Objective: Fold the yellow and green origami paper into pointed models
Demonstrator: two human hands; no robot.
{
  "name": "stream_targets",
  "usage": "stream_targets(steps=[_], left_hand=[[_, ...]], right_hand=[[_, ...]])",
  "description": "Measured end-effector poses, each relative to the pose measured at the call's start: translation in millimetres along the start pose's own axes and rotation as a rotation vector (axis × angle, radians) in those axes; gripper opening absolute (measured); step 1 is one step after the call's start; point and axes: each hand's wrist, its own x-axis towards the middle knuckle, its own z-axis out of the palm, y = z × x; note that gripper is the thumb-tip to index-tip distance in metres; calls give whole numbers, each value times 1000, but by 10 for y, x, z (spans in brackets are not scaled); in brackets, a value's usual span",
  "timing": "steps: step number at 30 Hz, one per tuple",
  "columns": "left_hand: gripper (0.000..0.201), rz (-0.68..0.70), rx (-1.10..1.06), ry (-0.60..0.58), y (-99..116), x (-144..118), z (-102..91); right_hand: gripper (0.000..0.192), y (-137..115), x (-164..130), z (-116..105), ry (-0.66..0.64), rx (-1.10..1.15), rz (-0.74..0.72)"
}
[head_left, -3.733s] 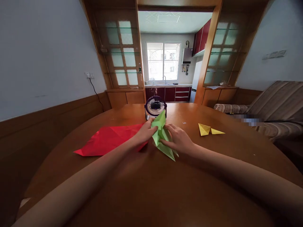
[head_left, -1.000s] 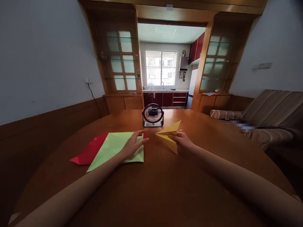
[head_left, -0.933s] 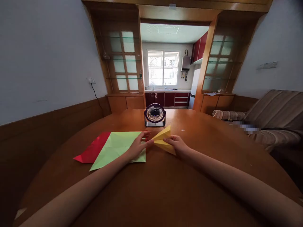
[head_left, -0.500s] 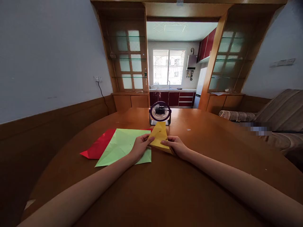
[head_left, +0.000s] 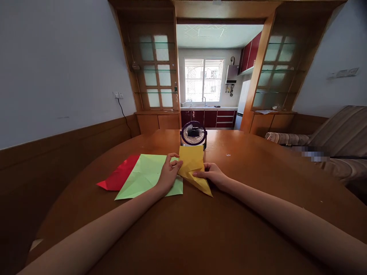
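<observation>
Hands at frame centre: left hand (head_left: 168, 173) and right hand (head_left: 211, 176) both pinch yellow paper (head_left: 193, 168) above the surface (head_left: 200, 229), beside green paper (head_left: 146, 179).

Both forearms stretched forward, converging; left hand (head_left: 168, 175) fingers curled, pinching; right hand (head_left: 212, 176) fingers pinching, palm down.

No writing, label, brand, number or sign can be read anywhere in this view. The yellow paper (head_left: 192, 165), the green paper (head_left: 146, 176) and the red paper (head_left: 120, 178) on the desk (head_left: 200, 229) are plain coloured sheets with creases only, and the small fan (head_left: 194, 134) behind them shows no legible mark. A patch by the sofa (head_left: 338, 133) is blurred out, so nothing there can be made out.
</observation>
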Motion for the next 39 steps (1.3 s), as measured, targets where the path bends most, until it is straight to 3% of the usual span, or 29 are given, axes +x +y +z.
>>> stream_targets(steps=[3,8,11,16,19,21,23,26,32,34,36,39], left_hand=[[32,15,23,-52,2,6,14],[40,-232,-168,-139,51,12,7],[46,-290,-221,-170,103,-17,24],[69,-414,-337,-231,161,-86,60],[75,-388,-356,-283,159,-89,55],[69,-300,-327,-243,133,-73,46],[57,-193,-265,-131,97,-55,36],[45,-153,-148,-37,72,-57,40],[62,-177,-3,-199,216,-187,165],[60,-194,-58,-260,242,-210,192],[43,-248,-178,-269,238,-192,181],[26,-387,-399,-152,215,-106,102]], right_hand=[[37,35,-6,38,42,-63,-91],[38,56,-36,80,82,-147,-197],[40,41,-52,101,113,-160,-206],[46,26,-80,92,38,18,-153],[48,-10,-107,73,0,162,-109],[47,-34,-114,70,-29,191,-86],[45,-39,-103,73,-39,225,-82],[41,-8,-60,82,-10,264,-137],[37,-23,-30,102,141,164,-281],[38,-64,-39,101,124,141,-305],[40,-111,-48,83,93,148,-315],[42,-180,-56,4,57,166,-288]])
